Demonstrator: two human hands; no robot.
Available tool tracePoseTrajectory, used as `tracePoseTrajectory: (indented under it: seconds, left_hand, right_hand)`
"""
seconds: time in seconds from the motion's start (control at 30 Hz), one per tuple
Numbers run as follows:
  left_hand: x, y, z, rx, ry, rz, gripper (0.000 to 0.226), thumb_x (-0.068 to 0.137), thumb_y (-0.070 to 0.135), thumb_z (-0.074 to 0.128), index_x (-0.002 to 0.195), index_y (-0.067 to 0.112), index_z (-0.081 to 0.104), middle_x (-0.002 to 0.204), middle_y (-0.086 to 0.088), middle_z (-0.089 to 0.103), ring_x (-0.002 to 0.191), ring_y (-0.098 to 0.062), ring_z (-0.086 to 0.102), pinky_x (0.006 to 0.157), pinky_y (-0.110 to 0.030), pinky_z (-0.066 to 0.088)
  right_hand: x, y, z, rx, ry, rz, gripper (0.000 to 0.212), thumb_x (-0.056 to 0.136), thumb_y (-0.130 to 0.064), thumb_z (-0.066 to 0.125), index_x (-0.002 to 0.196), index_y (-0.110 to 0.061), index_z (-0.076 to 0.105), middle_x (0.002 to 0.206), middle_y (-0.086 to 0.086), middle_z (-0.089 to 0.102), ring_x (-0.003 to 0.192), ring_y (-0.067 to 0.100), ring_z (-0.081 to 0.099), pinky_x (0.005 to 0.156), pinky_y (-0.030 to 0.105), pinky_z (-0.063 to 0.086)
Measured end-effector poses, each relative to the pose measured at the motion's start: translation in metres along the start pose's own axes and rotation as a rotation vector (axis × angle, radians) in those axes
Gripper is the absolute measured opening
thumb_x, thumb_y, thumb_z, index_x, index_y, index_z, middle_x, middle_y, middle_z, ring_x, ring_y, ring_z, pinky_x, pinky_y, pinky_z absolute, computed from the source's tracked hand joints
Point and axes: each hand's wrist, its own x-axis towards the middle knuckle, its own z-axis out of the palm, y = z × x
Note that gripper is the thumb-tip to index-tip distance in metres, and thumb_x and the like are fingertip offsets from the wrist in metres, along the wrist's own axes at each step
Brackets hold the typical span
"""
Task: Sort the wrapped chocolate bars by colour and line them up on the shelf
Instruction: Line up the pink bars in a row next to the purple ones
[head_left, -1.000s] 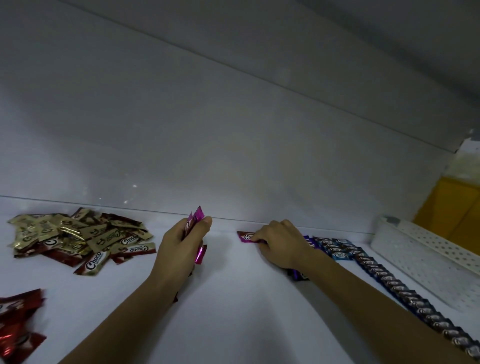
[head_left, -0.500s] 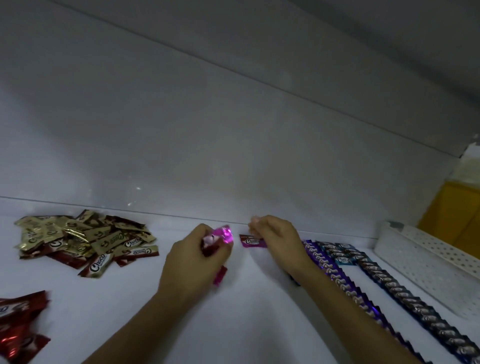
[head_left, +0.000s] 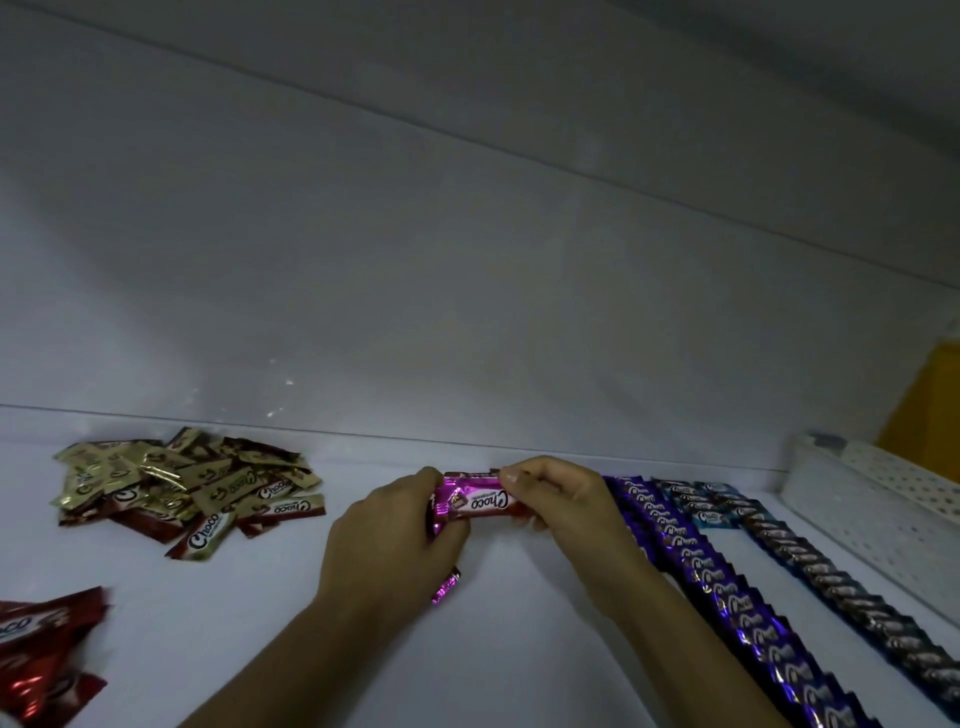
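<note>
My left hand (head_left: 395, 535) grips a small bundle of pink wrapped chocolate bars; one end sticks out below the palm (head_left: 445, 586). My right hand (head_left: 561, 506) pinches the right end of one pink bar (head_left: 480, 503) that spans between both hands, near the shelf's back wall. Right of my right hand a row of purple bars (head_left: 722, 577) runs toward me, then a short row of light blue bars (head_left: 701, 501) and a long row of dark bars (head_left: 852, 587).
A loose heap of gold and brown bars (head_left: 182, 488) lies at the back left of the white shelf (head_left: 260, 623). Red bars (head_left: 41, 654) lie at the near left edge. A white perforated basket (head_left: 883, 514) stands at the right.
My left hand moved right with its pink bars and met my right hand. The right hand now pinches a pink bar held between both hands.
</note>
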Motion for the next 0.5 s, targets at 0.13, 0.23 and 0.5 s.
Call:
tracePoseTrajectory:
  seconds: [0.13,0.23,0.5]
  left_hand:
    - [-0.0016,0.0003,-0.0011,0.009,0.015,0.079,0.054,0.084,0.054,0.055,0.133,0.042,0.035,0.093,0.020,0.063,0.077,-0.003,0.059,0.059,-0.019,0.040]
    - [-0.0011,0.0013,-0.0037,0.224,0.043,0.329,0.063,0.079,0.043,0.069,0.137,0.032,0.048,0.085,0.012,0.065,0.067,-0.011,0.063,0.049,-0.022,0.039]
    - [-0.0031,0.0079,-0.0007,0.000,0.090,0.150,0.028,0.099,0.036,0.044,0.117,0.043,0.064,0.080,0.015,0.067,0.068,-0.008,0.061,0.057,-0.025,0.045]
  right_hand:
    - [-0.0010,0.0025,0.0044,-0.004,0.069,0.007,0.014,0.088,-0.012,0.063,0.085,0.000,0.068,0.053,-0.007,0.062,0.046,0.003,0.053,0.048,0.011,0.039]
    - [-0.0008,0.0056,0.0054,0.003,0.124,0.082,0.017,0.087,-0.016,0.065,0.077,-0.003,0.067,0.049,-0.005,0.059,0.043,0.004,0.051,0.046,0.012,0.038]
    - [0.0017,0.0038,0.0066,0.115,0.168,0.174,0.018,0.088,-0.017,0.062,0.071,-0.013,0.067,0.058,-0.002,0.065,0.047,0.005,0.055,0.044,0.015,0.040]
